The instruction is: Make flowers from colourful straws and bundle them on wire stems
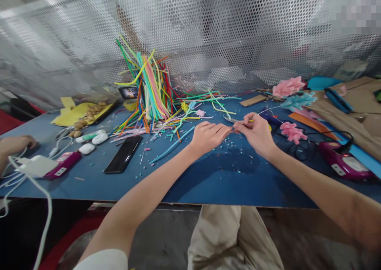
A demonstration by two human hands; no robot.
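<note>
Above the blue table (205, 186), my left hand (208, 136) and my right hand (254, 133) meet at the fingertips. Both hands are closed. Small scissors (229, 120) show at my right hand's fingers, their blades pointing left. Whatever my left fingertips pinch is too small to make out. A light-blue pipe cleaner (174, 144) lies to the left of my left hand. Small cut bits are scattered beneath both hands. Behind my left hand lie small fuzzy pieces, one pink (200, 113) and one yellow (185, 106).
A tall bundle of coloured pipe cleaners (153, 89) stands at the back. A black phone (123, 155), chargers and cables lie left, near another person's hand (22, 143). Pink fuzzy flowers (293, 132), a purple device (345, 161) and brown paper lie right. Perforated metal rises behind.
</note>
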